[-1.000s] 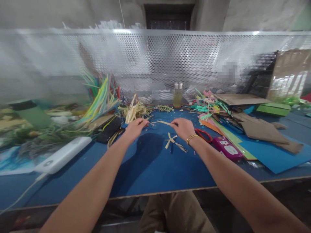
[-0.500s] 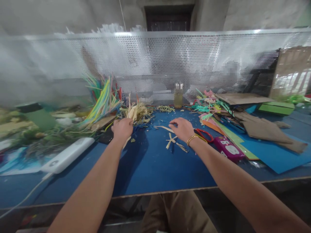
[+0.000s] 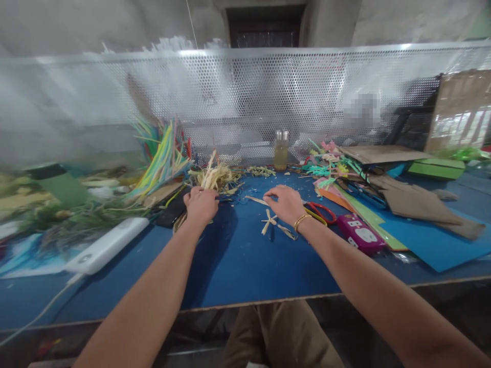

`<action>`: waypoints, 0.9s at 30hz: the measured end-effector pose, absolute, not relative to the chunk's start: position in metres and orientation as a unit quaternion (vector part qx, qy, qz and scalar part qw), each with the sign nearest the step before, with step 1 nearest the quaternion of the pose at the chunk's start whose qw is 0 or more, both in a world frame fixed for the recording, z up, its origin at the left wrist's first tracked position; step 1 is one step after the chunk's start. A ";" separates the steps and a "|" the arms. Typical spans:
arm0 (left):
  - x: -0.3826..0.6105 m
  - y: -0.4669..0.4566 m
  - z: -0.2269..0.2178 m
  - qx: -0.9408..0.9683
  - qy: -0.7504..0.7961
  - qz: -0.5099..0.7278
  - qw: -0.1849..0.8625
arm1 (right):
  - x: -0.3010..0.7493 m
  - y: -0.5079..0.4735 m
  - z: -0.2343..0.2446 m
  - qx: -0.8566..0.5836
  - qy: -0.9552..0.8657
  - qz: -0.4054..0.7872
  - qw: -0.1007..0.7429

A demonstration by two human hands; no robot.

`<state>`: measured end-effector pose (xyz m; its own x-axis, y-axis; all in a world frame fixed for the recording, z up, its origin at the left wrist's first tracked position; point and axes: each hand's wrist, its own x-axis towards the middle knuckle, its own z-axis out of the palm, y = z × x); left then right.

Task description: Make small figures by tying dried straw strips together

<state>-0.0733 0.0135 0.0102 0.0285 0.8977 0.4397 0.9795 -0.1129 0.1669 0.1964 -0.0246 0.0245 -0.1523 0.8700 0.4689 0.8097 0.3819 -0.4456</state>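
Note:
My left hand is low over the table, fingers curled, in front of a pile of dried, pale tan husk strips. Bits of a tan strip show from beneath it; the fingertips are mostly hidden. Thumb and forefinger of my right hand pinch the end of a flat tan strip that points left. Just below that hand lies a small star-like figure of knotted strips, with a loose curled piece beside it. Red-handled scissors lie by my right wrist.
On the left are a white power strip, a black phone-like slab and colourful stems. A glass bottle stands at the back. A purple box, blue sheets and brown cardboard lie right.
My left hand has moved a little to the right, and a strip now shows on its left side. My right hand has shifted slightly left, still pinching.

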 end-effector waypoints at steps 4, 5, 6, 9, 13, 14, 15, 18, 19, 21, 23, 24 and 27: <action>-0.079 0.016 0.021 -0.616 -0.657 -0.435 0.009 | 0.196 -0.026 0.026 -0.556 -0.758 0.043 0.338; -0.081 0.018 0.023 -0.577 -0.640 -0.506 -0.041 | 0.196 -0.027 0.026 -0.556 -0.758 0.043 0.337; -0.082 0.020 0.025 -0.535 -0.617 -0.569 -0.095 | 0.196 -0.027 0.026 -0.556 -0.759 0.044 0.337; -0.084 0.024 0.025 -0.438 -0.550 -0.676 -0.220 | 0.195 -0.027 0.026 -0.553 -0.760 0.048 0.339; -0.084 0.025 0.025 -0.441 -0.550 -0.667 -0.240 | 0.195 -0.027 0.025 -0.551 -0.760 0.049 0.342; -0.084 0.024 0.025 -0.453 -0.556 -0.659 -0.226 | 0.195 -0.027 0.025 -0.549 -0.760 0.049 0.343; -0.083 0.023 0.026 -0.463 -0.559 -0.654 -0.213 | 0.195 -0.027 0.025 -0.548 -0.761 0.049 0.344; -0.077 0.017 0.033 -0.485 -0.524 -0.669 -0.208 | 0.194 -0.026 0.025 -0.548 -0.760 0.049 0.346; -0.075 0.014 0.036 -0.487 -0.502 -0.681 -0.218 | 0.194 -0.026 0.025 -0.548 -0.759 0.049 0.347; -0.072 0.010 0.040 -0.489 -0.472 -0.694 -0.239 | 0.194 -0.026 0.025 -0.547 -0.760 0.049 0.349; -0.072 0.007 0.042 -0.495 -0.487 -0.675 -0.249 | 0.194 -0.027 0.025 -0.545 -0.761 0.050 0.349; -0.074 0.007 0.042 -0.506 -0.511 -0.651 -0.243 | 0.194 -0.027 0.025 -0.544 -0.761 0.050 0.349; -0.082 0.007 0.040 -0.593 -0.598 -0.515 -0.156 | 0.194 -0.027 0.025 -0.546 -0.760 0.050 0.348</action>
